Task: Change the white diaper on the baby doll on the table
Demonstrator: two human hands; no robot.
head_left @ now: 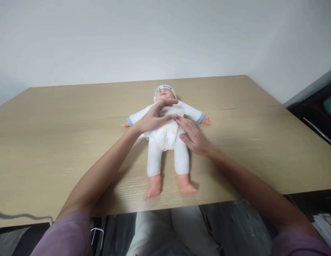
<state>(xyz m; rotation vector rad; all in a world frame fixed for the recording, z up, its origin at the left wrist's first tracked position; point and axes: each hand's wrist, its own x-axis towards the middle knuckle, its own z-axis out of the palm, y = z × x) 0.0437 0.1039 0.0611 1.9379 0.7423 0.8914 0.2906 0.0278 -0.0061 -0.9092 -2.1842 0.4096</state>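
Note:
A baby doll [155,158] lies on its back, feet toward me, in white clothes with blue cuffs and a white cap [165,87] with blue lettering. Around its hips is a white diaper [165,137] with faint orange marks. My left hand [157,115] is over the doll's chest and belly, thumb and fingers apart, hiding part of the torso. At the diaper's right side, my right hand [193,135] rests with fingers stretched toward the waist. The fingertips of both hands come close together at the belly; whether they pinch the diaper's edge I cannot tell.
The doll lies on a light wooden table [74,153] with a thin seam across it. Behind stands a pale wall [128,42]. A dark object [315,110] is at the right edge, a grey cable [21,215] at the lower left, and papers [325,227] at the lower right.

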